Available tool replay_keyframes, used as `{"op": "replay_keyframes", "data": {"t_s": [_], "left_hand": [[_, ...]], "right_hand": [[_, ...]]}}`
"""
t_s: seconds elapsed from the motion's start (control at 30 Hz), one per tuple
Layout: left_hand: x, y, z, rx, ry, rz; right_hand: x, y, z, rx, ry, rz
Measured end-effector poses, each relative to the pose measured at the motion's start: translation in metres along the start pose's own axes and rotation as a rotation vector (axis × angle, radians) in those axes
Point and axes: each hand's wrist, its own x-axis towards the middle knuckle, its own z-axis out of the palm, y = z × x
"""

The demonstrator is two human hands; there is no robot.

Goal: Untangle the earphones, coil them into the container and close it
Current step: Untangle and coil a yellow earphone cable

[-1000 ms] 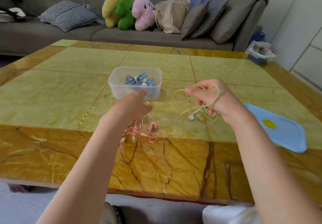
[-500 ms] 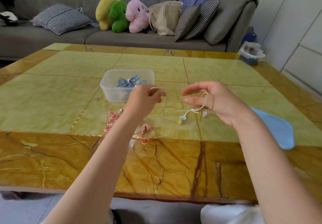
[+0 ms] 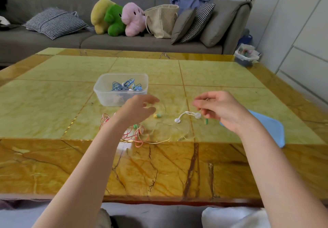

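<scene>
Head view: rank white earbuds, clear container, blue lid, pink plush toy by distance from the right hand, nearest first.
From the right hand:
1. white earbuds, just off the fingertips, toward the left hand's side.
2. blue lid, flat on the table on the outer right, partly behind the wrist.
3. clear container, across the table to the left, blue earphones inside.
4. pink plush toy, on the sofa beyond the table.

Yellow-green marble table [image 3: 53, 103], amber border.
On it: a clear container [image 3: 106, 96] (blue earphones [image 3: 124, 85] inside), pink earphones [image 3: 140, 135], yellow earphones [image 3: 188, 115] and a blue lid [image 3: 271, 130].
</scene>
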Motion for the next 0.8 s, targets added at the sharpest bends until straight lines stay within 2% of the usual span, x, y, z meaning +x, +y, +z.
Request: {"op": "replay_keyframes", "data": {"t_s": [0.03, 0.1, 0.27, 0.4, 0.53, 0.67, 0.8], "left_hand": [[-0.002, 0.003, 0.001, 0.108, 0.0, 0.041], [-0.007, 0.011, -0.001, 0.134, 0.014, 0.105], [-0.013, 0.033, 0.004, -0.169, -0.027, 0.292], [-0.009, 0.037, 0.021, -0.246, 0.006, 0.284], [-0.004, 0.033, 0.022, -0.323, 0.037, 0.192], [-0.006, 0.033, 0.014, -0.352, 0.028, 0.155], [-0.006, 0.026, 0.01, -0.197, -0.042, 0.159]], "right_hand": [[-0.001, 0.0, 0.0, 0.061, -0.028, -0.008], [-0.002, -0.001, 0.0, 0.167, -0.053, -0.034], [-0.005, -0.005, 0.004, 0.299, -0.149, -0.097], [-0.007, -0.007, 0.01, 0.371, -0.15, -0.168], [-0.001, -0.004, 0.01, 0.355, 0.062, -0.268], [0.004, -0.001, 0.011, 0.157, 0.297, -0.32], [0.01, 0.002, 0.008, -0.184, 0.553, -0.398]]}}
